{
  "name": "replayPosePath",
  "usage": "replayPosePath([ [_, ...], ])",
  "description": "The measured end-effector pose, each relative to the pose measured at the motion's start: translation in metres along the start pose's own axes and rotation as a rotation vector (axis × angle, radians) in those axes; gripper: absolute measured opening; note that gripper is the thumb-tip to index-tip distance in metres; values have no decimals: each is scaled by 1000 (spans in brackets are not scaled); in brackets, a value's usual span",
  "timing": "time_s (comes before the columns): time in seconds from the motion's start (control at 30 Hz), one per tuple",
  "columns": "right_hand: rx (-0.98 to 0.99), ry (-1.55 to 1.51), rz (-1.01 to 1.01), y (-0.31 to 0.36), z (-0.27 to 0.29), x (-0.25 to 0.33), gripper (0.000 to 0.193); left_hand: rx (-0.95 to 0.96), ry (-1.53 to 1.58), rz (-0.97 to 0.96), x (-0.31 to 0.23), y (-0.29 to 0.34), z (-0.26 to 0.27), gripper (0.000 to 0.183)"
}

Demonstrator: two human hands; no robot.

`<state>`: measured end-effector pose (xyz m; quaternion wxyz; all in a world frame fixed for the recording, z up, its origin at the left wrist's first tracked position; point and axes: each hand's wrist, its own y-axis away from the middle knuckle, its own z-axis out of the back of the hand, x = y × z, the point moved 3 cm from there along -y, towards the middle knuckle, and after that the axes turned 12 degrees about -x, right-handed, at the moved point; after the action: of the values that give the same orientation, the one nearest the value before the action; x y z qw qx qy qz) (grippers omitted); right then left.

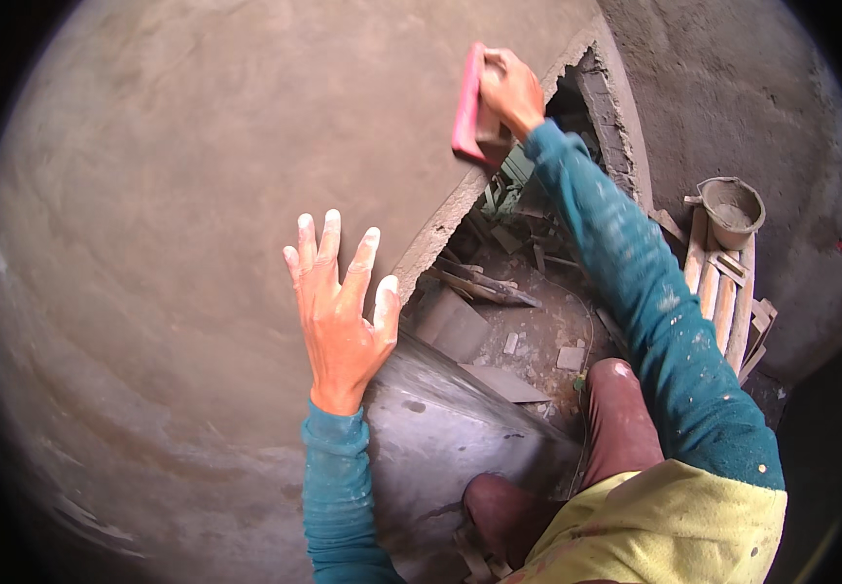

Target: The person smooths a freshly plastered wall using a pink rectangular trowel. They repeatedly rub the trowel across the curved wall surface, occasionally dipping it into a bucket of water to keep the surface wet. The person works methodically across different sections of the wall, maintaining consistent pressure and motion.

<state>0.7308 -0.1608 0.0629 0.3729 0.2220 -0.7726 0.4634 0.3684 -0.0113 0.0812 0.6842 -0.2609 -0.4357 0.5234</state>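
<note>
Plastering by hand at a wall's edge.

Left hand (341,311) lay flat and empty on the wet grey plaster wall (168,243), fingers spread wide. Higher up, near the wall's broken edge, the right hand (510,90) gripped a pink float (466,102), fingers closed round its handle, the float's face against the wall. Far below stood a bucket (731,209) on wooden planks (722,292).

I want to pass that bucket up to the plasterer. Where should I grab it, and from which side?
Judging by its pose, take the bucket by its rim, from above: it stands upright and open-topped on the wooden ladder, with mortar inside. The near rim looks freest; a wall stands close behind. No handle is clear to see.
</note>
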Motion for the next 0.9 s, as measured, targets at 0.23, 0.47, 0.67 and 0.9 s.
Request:
replayPosePath([
  [0.23,147,-102,352,63,-6,34,49,-61,-70,47,8,3,-3,53],
  [0.47,36,1,326,-3,-19,51,49,-88,-89,14,6,-12,-15,51],
  [0.67,2,6,252,-36,-15,34,49,-187,-136,-15,7,-35,-27,50],
  [0.9,108,-73,617,15,-27,58,49,-210,-277,8,19,-25,-34,61],
])
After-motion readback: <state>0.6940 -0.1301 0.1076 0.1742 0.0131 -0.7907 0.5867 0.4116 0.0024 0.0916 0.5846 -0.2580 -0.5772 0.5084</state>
